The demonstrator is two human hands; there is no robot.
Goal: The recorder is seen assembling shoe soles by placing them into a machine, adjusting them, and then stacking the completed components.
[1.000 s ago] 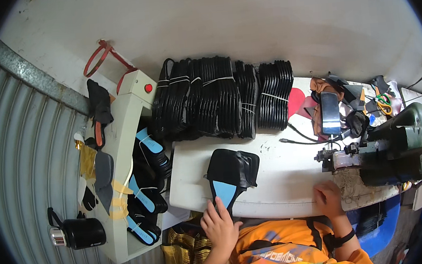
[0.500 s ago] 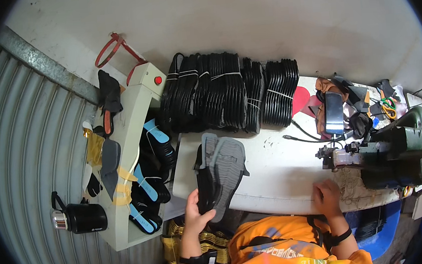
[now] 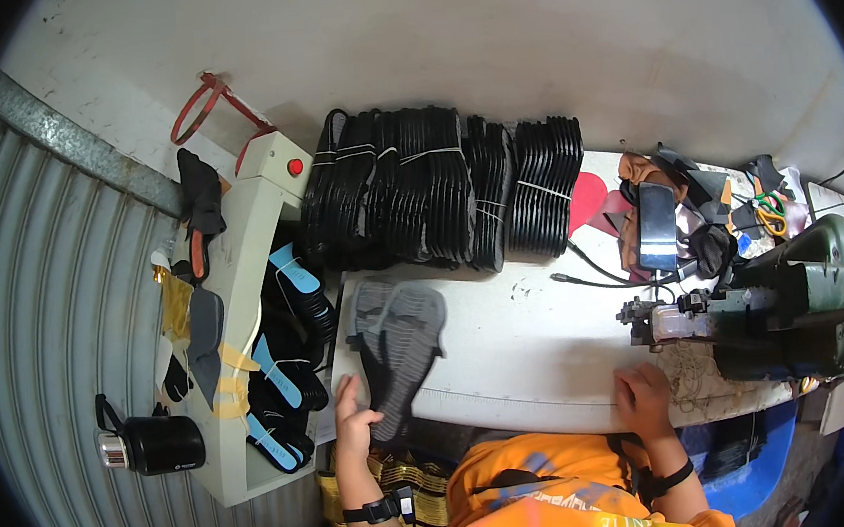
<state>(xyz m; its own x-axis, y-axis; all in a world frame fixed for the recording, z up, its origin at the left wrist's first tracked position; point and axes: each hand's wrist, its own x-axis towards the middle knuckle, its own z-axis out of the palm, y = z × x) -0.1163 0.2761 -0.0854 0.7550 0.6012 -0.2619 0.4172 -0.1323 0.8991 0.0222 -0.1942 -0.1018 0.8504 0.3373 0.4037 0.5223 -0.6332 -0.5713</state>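
Grey knitted shoe uppers with dark edges lie overlapped near the left end of the white tabletop. At their near, narrow end my left hand grips them, thumb against the edge and fingers up along the left side. My right hand rests by the table's front edge with its fingers curled in, and nothing shows in it. To its right stands a green sewing machine, its head pointing left toward the hand.
Tied stacks of black shoe pieces line the back wall. On the left, a pale shelf unit holds bundles with blue pieces, beside a black flask. A phone, cable and scissors lie back right; a blue tub sits below.
My left hand and the grey uppers have moved left together, and the uppers lie closer to the shelf unit. My right hand has stayed nearly in place. The whole view has shifted slightly.
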